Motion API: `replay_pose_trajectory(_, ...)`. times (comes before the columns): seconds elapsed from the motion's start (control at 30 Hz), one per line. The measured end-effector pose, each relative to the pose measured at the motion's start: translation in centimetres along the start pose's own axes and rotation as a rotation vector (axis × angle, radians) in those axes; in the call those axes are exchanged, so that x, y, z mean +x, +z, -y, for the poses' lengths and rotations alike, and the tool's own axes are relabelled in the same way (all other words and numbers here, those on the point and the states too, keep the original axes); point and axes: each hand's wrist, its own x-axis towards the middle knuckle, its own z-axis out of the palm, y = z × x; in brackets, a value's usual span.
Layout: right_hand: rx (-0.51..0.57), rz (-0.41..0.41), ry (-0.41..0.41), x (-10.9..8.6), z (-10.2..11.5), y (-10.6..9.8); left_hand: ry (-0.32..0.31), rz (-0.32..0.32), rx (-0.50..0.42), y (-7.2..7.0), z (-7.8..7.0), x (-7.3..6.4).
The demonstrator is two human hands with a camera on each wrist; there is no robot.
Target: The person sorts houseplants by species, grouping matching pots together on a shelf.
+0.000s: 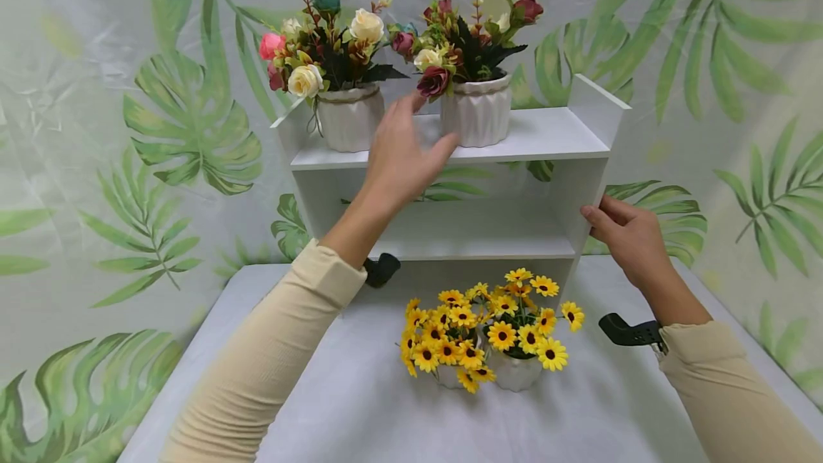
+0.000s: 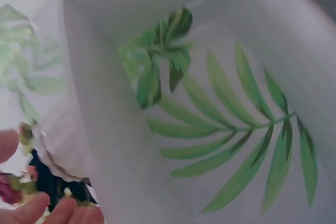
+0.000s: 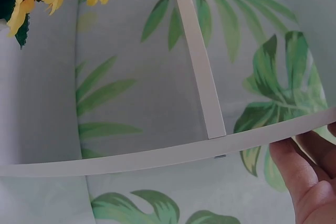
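Observation:
A white shelf unit (image 1: 476, 231) stands on the table, two white ribbed pots on its top board. My left hand (image 1: 405, 152) reaches up between the left flower pot (image 1: 350, 118) and the right flower pot (image 1: 477, 116), thumb spread from the fingers and pointing toward the right pot. In the left wrist view, fingertips (image 2: 63, 214) show near the pot (image 2: 62, 142) and its flowers, beside the shelf's compartment. With thumb in front and fingers behind, my right hand (image 1: 626, 234) grips the shelf's right side panel; the right wrist view shows fingers (image 3: 302, 166) at the panel's edge.
Two pots of yellow daisy-like flowers, the left one (image 1: 444, 341) and the right one (image 1: 521, 334), stand on the white-covered table (image 1: 347, 399) before the shelf. Behind hangs a leaf-patterned cloth (image 1: 199, 120). Black wrist cameras jut inward from both sleeves.

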Motion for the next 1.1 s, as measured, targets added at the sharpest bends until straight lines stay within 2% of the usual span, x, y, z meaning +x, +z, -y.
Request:
replay_pose_trajectory(0.07,0.003,0.002,-0.001,0.0,0.0,0.0,0.078,-0.035,-0.043,-0.3,0.8,-2.2)
replay_pose_trajectory(0.13,0.003,0.002,-0.004,0.0,-0.1,0.0,0.146,-0.030,-0.092,-0.5,1.8,-4.6)
replay_pose_trajectory(0.2,0.005,0.001,-0.008,-0.1,-0.1,0.1,0.189,0.002,-0.122,-0.4,2.9,-7.1)
replay_pose_trajectory(0.27,0.009,-0.001,-0.012,-0.1,-0.1,0.1,0.201,0.069,-0.148,-0.2,4.2,-9.6)
replay_pose_trajectory(0.33,0.017,-0.002,-0.015,-0.1,0.0,0.1,0.195,0.163,-0.178,0.3,5.7,-12.2)
replay_pose_trajectory(0.47,0.031,-0.002,-0.024,-0.2,0.0,0.1,0.138,0.390,-0.237,1.7,8.4,-17.2)
replay_pose_trajectory(0.63,0.035,0.000,-0.029,-0.2,0.2,0.2,0.038,0.580,-0.288,4.3,11.3,-22.0)
replay_pose_trajectory(0.73,0.027,0.000,-0.026,-0.1,0.3,0.3,-0.051,0.669,-0.285,5.9,12.6,-23.7)
replay_pose_trajectory(0.83,0.016,0.001,-0.022,0.0,0.4,0.3,-0.140,0.690,-0.237,7.4,13.4,-24.4)
replay_pose_trajectory(0.9,0.017,-0.005,-0.020,0.1,0.4,0.2,-0.202,0.651,-0.188,8.3,13.7,-24.4)
replay_pose_trajectory(1.0,0.024,-0.017,-0.019,0.1,0.3,0.2,-0.299,0.540,-0.153,9.6,13.7,-24.1)
replay_pose_trajectory(1.1,0.023,-0.023,-0.019,0.1,0.2,0.3,-0.335,0.438,-0.176,10.8,13.8,-23.8)
